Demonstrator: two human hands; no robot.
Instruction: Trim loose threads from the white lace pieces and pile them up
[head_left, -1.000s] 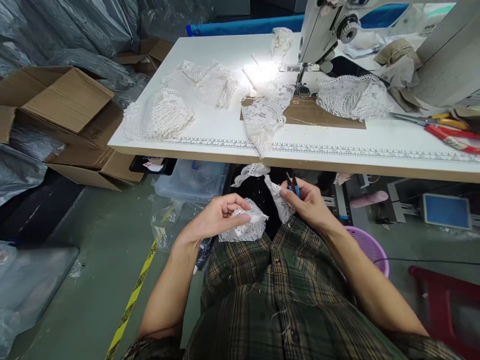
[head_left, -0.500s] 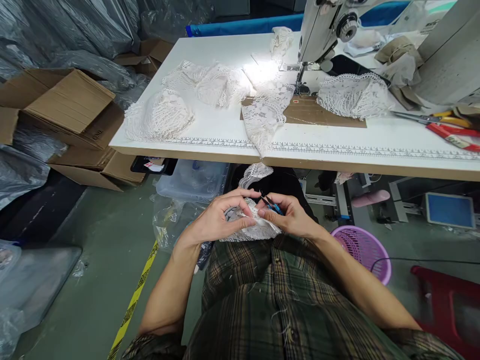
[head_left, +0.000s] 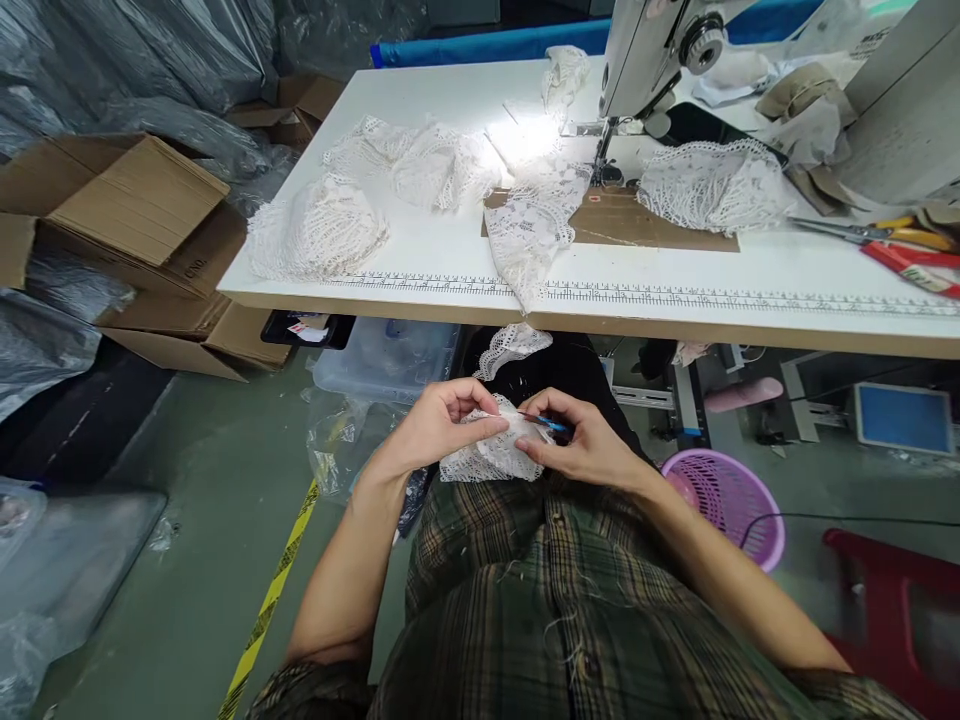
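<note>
Blocked ahead by the bench [head_left: 435,250] and hanging lace [head_left: 514,346], hemmed at right by a purple basket [head_left: 739,505], open leftward over green floor [head_left: 210,480], passable atop between lace pile [head_left: 319,235] and cardboard [head_left: 637,225].

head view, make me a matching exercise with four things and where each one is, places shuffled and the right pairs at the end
Things
1. small blue-handled snips
2. round purple plastic basket
3. rounded heap of white lace
4. long bright-blue roll

Places
A. behind the flat white tabletop
B. below the tabletop, toward the picture's right
C. in the person's bare right hand
D. on the tabletop, near its left end

Right pairs: 1-C, 2-B, 3-D, 4-A
</note>
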